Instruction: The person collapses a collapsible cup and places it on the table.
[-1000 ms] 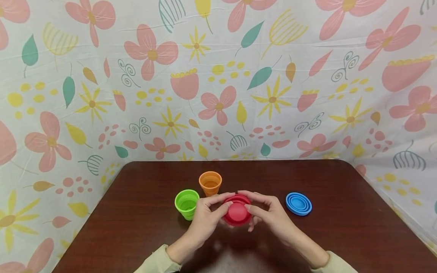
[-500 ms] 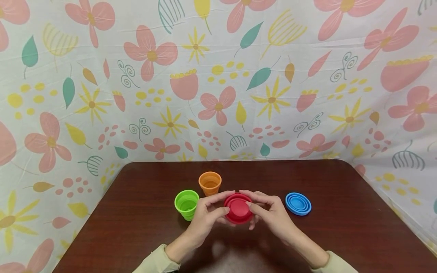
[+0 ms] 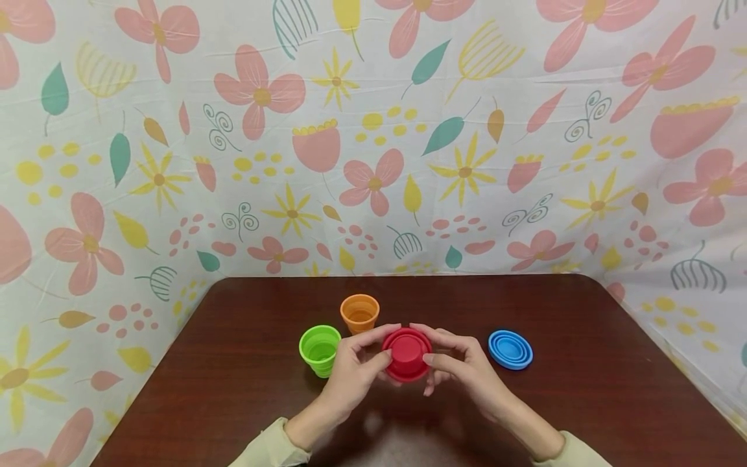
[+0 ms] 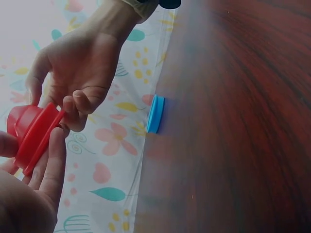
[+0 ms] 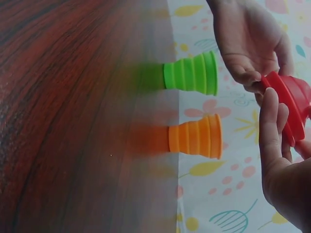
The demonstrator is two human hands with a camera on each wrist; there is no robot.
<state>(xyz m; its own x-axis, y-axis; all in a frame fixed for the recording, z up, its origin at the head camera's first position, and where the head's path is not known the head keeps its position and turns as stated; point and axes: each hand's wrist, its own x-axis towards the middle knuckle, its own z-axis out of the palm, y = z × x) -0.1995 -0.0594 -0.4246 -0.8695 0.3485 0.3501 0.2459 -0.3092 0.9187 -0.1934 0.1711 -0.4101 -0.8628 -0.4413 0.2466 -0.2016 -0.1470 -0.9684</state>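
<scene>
A red collapsible cup (image 3: 407,353) is held up over the table, its base toward the head camera. My left hand (image 3: 356,370) grips its left side, thumb on the base side and fingers around the rim. On the other side my right hand (image 3: 463,366) holds it the same way. The wrist views show the red cup (image 4: 34,133) partly drawn out, its base part standing out from the wide rim. Left of the hands stands a green collapsible cup (image 3: 320,350), extended, with an extended orange cup (image 3: 359,312) behind it.
A blue collapsible cup (image 3: 510,349), folded flat, lies on the dark wooden table (image 3: 583,402) to the right of the hands. Behind the table hangs a white cloth (image 3: 385,253) with a flower pattern.
The red cup has tilted a little in the hands, and its base now stands out further from the rim. The thumbs have shifted to the sides of the base. The other cups stay put.
</scene>
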